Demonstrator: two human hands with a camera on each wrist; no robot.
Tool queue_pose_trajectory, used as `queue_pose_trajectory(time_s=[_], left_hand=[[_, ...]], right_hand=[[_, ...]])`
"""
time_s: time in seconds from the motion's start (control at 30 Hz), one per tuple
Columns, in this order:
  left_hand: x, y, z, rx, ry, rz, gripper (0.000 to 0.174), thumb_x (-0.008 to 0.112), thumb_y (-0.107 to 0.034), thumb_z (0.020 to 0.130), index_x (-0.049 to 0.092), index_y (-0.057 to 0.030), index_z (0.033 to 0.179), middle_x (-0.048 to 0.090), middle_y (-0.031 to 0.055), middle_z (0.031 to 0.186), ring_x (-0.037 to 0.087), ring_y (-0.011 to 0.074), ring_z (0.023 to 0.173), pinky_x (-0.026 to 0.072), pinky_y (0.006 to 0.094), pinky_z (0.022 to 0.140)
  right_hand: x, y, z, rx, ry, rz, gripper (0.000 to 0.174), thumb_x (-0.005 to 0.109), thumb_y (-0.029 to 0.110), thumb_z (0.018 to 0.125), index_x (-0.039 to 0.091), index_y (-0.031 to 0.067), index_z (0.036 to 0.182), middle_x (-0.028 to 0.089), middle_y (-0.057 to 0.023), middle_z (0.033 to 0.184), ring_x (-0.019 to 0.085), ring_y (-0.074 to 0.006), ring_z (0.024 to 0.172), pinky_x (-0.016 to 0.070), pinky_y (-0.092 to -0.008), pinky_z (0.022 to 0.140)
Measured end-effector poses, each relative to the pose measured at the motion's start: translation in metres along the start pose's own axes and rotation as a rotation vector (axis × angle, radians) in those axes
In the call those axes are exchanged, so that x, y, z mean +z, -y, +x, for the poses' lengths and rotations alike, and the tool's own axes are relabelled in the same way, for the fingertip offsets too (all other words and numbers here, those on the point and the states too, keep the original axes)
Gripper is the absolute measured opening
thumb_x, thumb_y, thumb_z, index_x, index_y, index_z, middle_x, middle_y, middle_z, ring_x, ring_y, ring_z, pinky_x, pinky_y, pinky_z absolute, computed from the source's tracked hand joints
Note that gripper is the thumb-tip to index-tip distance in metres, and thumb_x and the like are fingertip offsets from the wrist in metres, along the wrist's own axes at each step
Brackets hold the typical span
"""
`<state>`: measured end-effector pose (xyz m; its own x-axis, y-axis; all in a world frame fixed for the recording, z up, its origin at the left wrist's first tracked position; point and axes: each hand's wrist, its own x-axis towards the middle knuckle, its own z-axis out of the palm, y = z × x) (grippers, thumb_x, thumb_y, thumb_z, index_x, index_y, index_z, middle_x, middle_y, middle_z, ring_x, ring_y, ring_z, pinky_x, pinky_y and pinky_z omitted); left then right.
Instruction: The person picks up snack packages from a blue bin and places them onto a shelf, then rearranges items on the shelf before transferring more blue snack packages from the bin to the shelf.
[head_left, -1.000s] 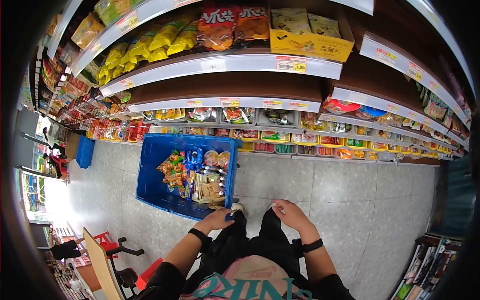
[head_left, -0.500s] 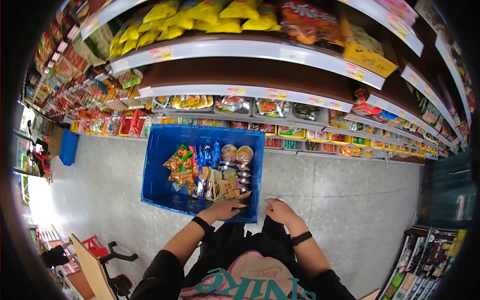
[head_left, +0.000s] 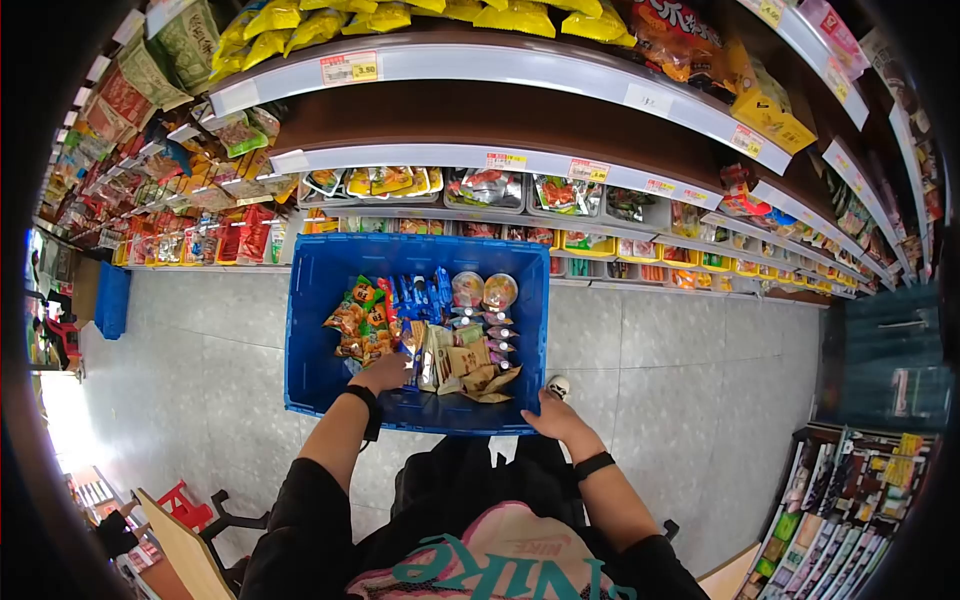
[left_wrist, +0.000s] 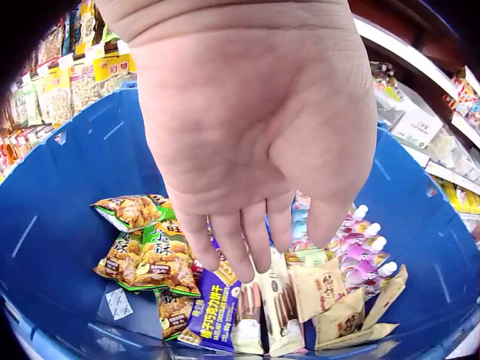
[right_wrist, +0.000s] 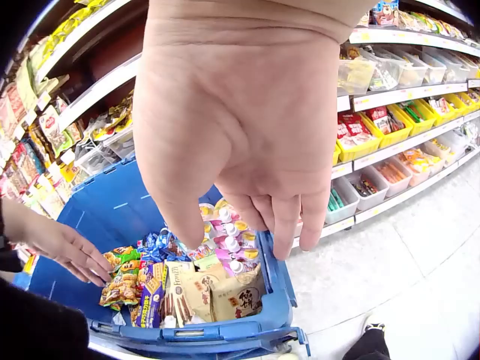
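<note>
A blue crate [head_left: 420, 244] stands on the floor in front of me. My left hand [head_left: 381, 374] reaches into it, its fairly straight fingers pointing down over a purple chocolate biscuit packet [left_wrist: 214, 311]. Left of that packet lie orange-and-green snack bags [left_wrist: 165, 259]; tan packets [left_wrist: 319, 291] are on its right. Capped drink pouches [left_wrist: 360, 259] line the crate's right side, with two lidded cups [head_left: 484, 290] and blue packets [head_left: 425, 290] behind. At the crate's right front corner, my right hand [head_left: 558, 416] has its fingers extended, fingertips right at the rim.
Store shelves [head_left: 520, 165] with price tags run behind the crate, with yellow snack bags [head_left: 500, 18] above and trays of packets below. A magazine rack [head_left: 840, 515] stands at the right, a second blue bin [head_left: 111, 300] far left. Grey tiled floor [head_left: 690, 345] surrounds the crate.
My left hand has moved from the crate's front edge in over the packets. My right hand has come to the right front corner. In the head view the crate sits closer and further right.
</note>
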<state>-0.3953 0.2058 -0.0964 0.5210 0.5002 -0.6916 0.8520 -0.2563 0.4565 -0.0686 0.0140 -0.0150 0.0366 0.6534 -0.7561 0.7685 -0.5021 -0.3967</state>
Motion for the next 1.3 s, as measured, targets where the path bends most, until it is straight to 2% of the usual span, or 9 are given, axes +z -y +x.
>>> queue_pose_trajectory(time_s=[0.07, 0.3, 0.43, 0.47, 0.57, 0.73, 0.87, 1.0, 1.3], left_hand=[[0.002, 0.015, 0.022, -0.103, 0.079, 0.096, 0.04, 0.055, -0.028, 0.087, 0.059, -0.006, 0.12, 0.059, 0.021, 0.125, 0.056, 0.0375, 0.117, 0.0463, 0.047, 0.095], [0.026, 0.022, 0.056, -0.169, 0.14, -0.001, 0.041, 0.052, -0.022, 0.086, 0.058, -0.0001, 0.12, 0.056, 0.0273, 0.126, 0.055, 0.0391, 0.118, 0.0442, 0.0487, 0.098], [0.064, 0.03, 0.075, -0.142, 0.01, 0.035, 0.038, 0.053, -0.017, 0.085, 0.058, 0.0012, 0.119, 0.062, 0.029, 0.114, 0.059, 0.042, 0.11, 0.0484, 0.0477, 0.092], [0.083, 0.049, 0.093, -0.081, 0.111, -0.137, 0.037, 0.06, -0.019, 0.084, 0.06, 0.0002, 0.115, 0.065, 0.0239, 0.111, 0.061, 0.0395, 0.105, 0.0489, 0.0442, 0.09], [0.053, -0.01, 0.075, -0.093, 0.1, -0.251, 0.039, 0.061, -0.023, 0.086, 0.057, -0.0011, 0.118, 0.063, 0.0234, 0.111, 0.06, 0.0386, 0.106, 0.0493, 0.045, 0.089], [0.064, -0.051, 0.084, -0.111, -0.104, -0.099, 0.047, 0.072, -0.02, 0.078, 0.048, -0.0159, 0.119, 0.046, 0.0154, 0.125, 0.053, 0.0374, 0.114, 0.0467, 0.0476, 0.094], [0.078, -0.056, 0.097, 0.074, -0.08, -0.07, 0.042, 0.077, -0.021, 0.072, 0.056, -0.0223, 0.108, 0.042, 0.0094, 0.127, 0.043, 0.034, 0.123, 0.0378, 0.0484, 0.102], [0.092, -0.054, 0.107, 0.031, 0.057, 0.041, 0.031, 0.078, -0.025, 0.074, 0.067, -0.0255, 0.102, 0.04, 0.0083, 0.128, 0.034, 0.0328, 0.129, 0.0261, 0.0562, 0.109], [0.106, -0.074, 0.107, -0.032, 0.064, 0.318, 0.027, 0.078, -0.03, 0.075, 0.073, -0.0187, 0.099, 0.044, 0.015, 0.127, 0.048, 0.0367, 0.119, 0.0425, 0.0488, 0.099]], right_hand=[[0.005, 0.002, -0.004, 0.008, -0.017, -0.01, 0.082, 0.06, 0.044, 0.088, 0.032, -0.0154, 0.138, 0.035, -0.0334, 0.144, 0.038, -0.0409, 0.134, 0.0351, -0.0397, 0.111], [0.016, 0.009, -0.013, 0.026, -0.148, 0.017, 0.085, 0.065, 0.041, 0.084, 0.029, -0.0138, 0.14, 0.037, -0.0348, 0.141, 0.045, -0.0439, 0.127, 0.0417, -0.0413, 0.105], [0.015, 0.011, -0.014, 0.006, -0.188, 0.025, 0.09, 0.069, 0.041, 0.081, 0.029, -0.0129, 0.14, 0.037, -0.0341, 0.142, 0.046, -0.044, 0.127, 0.0436, -0.0426, 0.103], [0.013, 0.013, -0.015, 0.012, -0.174, 0.027, 0.09, 0.069, 0.041, 0.081, 0.029, -0.0129, 0.14, 0.037, -0.0341, 0.142, 0.046, -0.044, 0.127, 0.0436, -0.0426, 0.103], [0.007, 0.017, -0.018, 0.059, -0.134, 0.085, 0.09, 0.07, 0.041, 0.08, 0.029, -0.0119, 0.14, 0.036, -0.034, 0.142, 0.05, -0.0443, 0.123, 0.0463, -0.0424, 0.1], [0.012, 0.019, -0.021, 0.024, -0.222, 0.065, 0.091, 0.071, 0.041, 0.079, 0.03, -0.0113, 0.14, 0.036, -0.0336, 0.142, 0.051, -0.0446, 0.121, 0.0485, -0.042, 0.097], [0.01, 0.023, -0.023, 0.036, -0.241, 0.087, 0.09, 0.071, 0.04, 0.078, 0.03, -0.0111, 0.14, 0.036, -0.033, 0.143, 0.052, -0.0443, 0.12, 0.049, -0.0416, 0.096], [0.015, 0.02, -0.024, 0.014, -0.28, 0.077, 0.087, 0.072, 0.039, 0.079, 0.033, -0.011, 0.139, 0.039, -0.0329, 0.141, 0.053, -0.0437, 0.12, 0.0499, -0.042, 0.095], [0.02, 0.018, -0.026, -0.032, -0.369, 0.082, 0.083, 0.072, 0.035, 0.078, 0.035, -0.0109, 0.138, 0.041, -0.0329, 0.138, 0.06, -0.0417, 0.109, 0.0536, -0.0403, 0.088]])
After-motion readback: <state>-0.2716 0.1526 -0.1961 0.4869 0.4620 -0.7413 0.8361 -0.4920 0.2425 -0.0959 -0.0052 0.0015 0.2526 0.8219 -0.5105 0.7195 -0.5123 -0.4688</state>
